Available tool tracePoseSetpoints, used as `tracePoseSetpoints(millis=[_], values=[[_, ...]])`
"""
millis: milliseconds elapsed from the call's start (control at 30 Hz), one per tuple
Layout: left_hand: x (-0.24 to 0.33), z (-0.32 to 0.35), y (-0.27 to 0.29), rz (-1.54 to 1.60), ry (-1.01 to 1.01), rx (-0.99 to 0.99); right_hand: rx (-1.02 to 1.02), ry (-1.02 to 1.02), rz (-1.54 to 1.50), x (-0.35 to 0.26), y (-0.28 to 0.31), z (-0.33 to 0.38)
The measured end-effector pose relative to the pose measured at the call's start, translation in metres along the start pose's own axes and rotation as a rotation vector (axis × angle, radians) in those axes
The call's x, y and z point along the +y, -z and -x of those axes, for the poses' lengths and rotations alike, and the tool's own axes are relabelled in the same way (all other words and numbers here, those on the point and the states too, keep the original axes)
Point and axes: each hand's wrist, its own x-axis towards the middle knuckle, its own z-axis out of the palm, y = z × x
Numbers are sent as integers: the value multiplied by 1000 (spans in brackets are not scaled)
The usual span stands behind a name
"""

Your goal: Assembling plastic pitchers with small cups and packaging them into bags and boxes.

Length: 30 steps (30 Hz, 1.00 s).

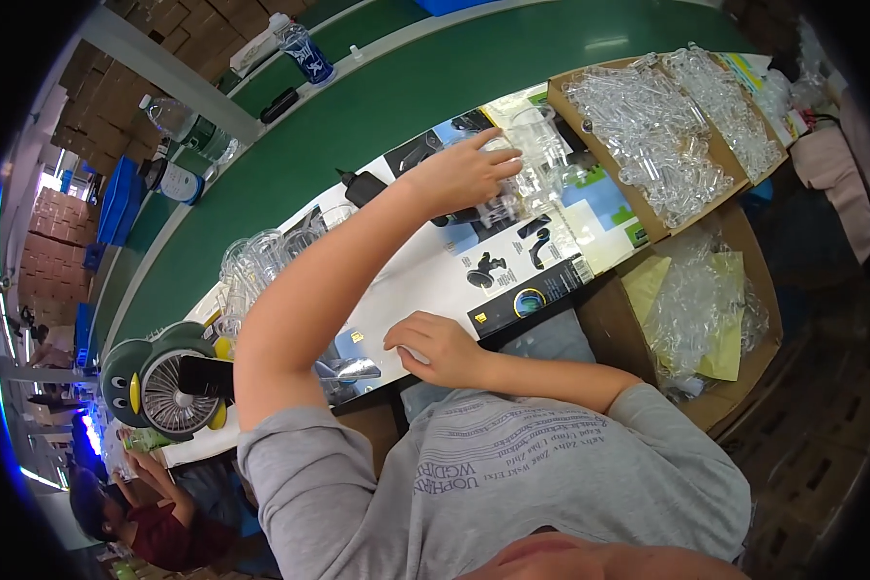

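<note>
My left hand (464,179) reaches across the work surface, fingers spread over a cluster of clear plastic pieces (541,145). Its fingertips are at the near side of this cluster; the thumb is hidden. Close to my body, my right hand (442,350) rests over the white printed card sheet (396,290), fingers loosely bent and thumb apart, with nothing visible in it. Beside my left forearm lie several clear plastic ring-shaped parts (261,261). A black bottle with a pointed tip (362,187) stands just beyond that forearm.
Cartons of small clear parts (648,126) stand at the right, above an open box with clear bags (696,319). A penguin-shaped fan (174,391) is at left. Bottles (304,53) stand past the green belt (425,72). Another person (164,512) sits lower left.
</note>
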Motion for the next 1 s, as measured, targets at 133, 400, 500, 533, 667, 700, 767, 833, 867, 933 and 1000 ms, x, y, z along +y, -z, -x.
tracePoseSetpoints(millis=[133, 400, 500, 533, 667, 700, 767, 833, 867, 933, 1000], values=[[1, -22, -4, -49, 113, 137, 3, 7, -2, 1, 3, 1], [32, 29, 46, -45, 446, 372, -124, 13, 58, 3, 3, -5], [75, 84, 106, 21, 520, 541, -159, 42, 174, -1, -2, -8], [92, 107, 126, -19, 542, 536, -195, 6, 158, -12, 0, -15], [170, 213, 177, -171, 811, 497, -268, 24, 237, 3, -9, -7], [194, 235, 181, -300, 982, 513, -307, 42, 207, 0, -12, -8], [244, 289, 177, -451, 1274, 439, -360, 29, 320, -9, -13, -14], [296, 336, 159, -556, 1599, 565, -443, 37, 324, -17, -19, -18], [325, 360, 140, -542, 1809, 593, -486, 26, 362, -20, -20, -19], [387, 405, 98, -483, 2208, 586, -556, 48, 418, -25, -24, -26], [453, 447, 48, -343, 2509, 479, -625, 58, 529, -24, -27, -25]])
